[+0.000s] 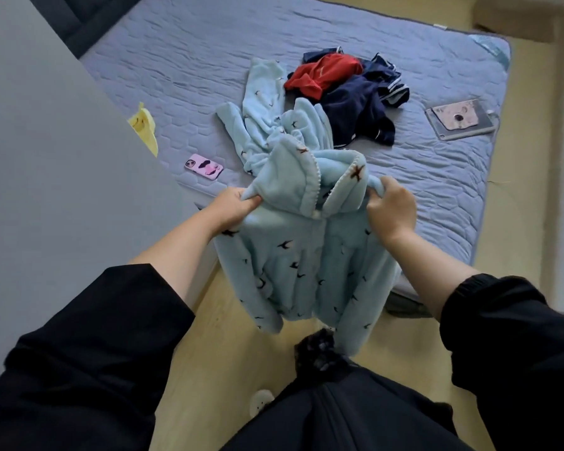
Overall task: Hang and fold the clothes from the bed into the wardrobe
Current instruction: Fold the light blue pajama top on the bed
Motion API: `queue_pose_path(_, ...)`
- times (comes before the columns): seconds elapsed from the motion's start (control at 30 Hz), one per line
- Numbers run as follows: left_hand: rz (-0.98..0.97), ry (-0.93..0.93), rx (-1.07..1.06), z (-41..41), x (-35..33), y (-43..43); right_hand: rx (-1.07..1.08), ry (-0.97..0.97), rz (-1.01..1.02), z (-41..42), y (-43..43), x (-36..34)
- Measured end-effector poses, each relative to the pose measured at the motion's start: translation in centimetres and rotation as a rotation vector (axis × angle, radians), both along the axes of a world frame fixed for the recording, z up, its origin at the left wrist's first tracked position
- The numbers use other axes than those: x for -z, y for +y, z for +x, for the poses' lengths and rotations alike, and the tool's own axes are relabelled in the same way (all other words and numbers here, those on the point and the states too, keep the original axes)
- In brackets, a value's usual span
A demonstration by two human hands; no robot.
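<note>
Light-blue fleece jacket held up at the foot of the bed.

The left hand and right hand each grip a shoulder; the jacket hangs over the floor, with matching trousers and a red-and-navy pile on the bed beyond.

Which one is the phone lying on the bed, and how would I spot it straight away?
Start at the big blue-grey bed. Look near its front edge, left of the light blue fleece clothes. The phone lies there flat and alone, small, in a pink case with a dark pattern, unlike the larger grey tablet far over on the right side.
</note>
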State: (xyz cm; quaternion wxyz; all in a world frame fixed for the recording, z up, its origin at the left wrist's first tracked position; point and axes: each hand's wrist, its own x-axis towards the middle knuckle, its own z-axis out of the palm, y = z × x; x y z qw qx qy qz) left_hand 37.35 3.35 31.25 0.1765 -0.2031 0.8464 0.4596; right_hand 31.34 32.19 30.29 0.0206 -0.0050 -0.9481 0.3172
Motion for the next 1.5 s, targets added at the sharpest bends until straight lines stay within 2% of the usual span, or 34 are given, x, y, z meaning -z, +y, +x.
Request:
queue_pose_path(0.17, -0.349, 0.078, -0.096, -8.4, -0.7, 0.7, -0.022, -0.011, 0.003, -9.1, -1.4, 0.1)
queue_pose_path(0.3, -0.493, 0.117, -0.196, -14.4, -1.3, -0.3, -0.067, 0.044, -0.033, -16.4, -4.5, -1.4)
queue_pose_path(0.47, -0.59, 0.137, -0.331, -19.6, -1.6, -5.9, -0.177, 0.153, -0.038, -24.3, -11.1, -2.7)
queue_pose_path(0.63, -0.652, 0.127, -0.378, -24.1, -0.9, -12.1, -0.286, 0.132, -0.025, -30.2, -18.4, -2.5)
queue_pose_path(0.8, -0.504, 0.076, -0.577, -30.6, -1.8, -19.0, -0.346, 0.176, 0.05, -38.2, -27.2, -4.0)
queue_pose_path(0.9, -0.397, 0.204, -0.727, -35.9, -2.7, -22.6, -0.337, 0.198, 0.011, -43.4, -32.7, -5.0)
queue_pose_path(0.97, -0.34, 0.265, -0.632, -38.3, -1.9, -24.1, -0.408, 0.152, 0.109, -45.8, -35.5, -4.2)
queue_pose_path(1.07, -0.345, 0.134, -0.45, -38.4, 2.1, -24.6, -0.516, 0.015, 0.304, -46.1, -37.5, -0.4)
queue_pose_path(1.3, -0.265, -0.122, -0.344, -33.7, 13.4, -22.7, -0.644, -0.248, 0.479, -41.6, -36.0, 11.8)
queue_pose_path(1.5, -0.232, -0.197, -0.279, -32.8, 20.9, -20.4, -0.704, -0.401, 0.589, -40.8, -33.3, 20.4)
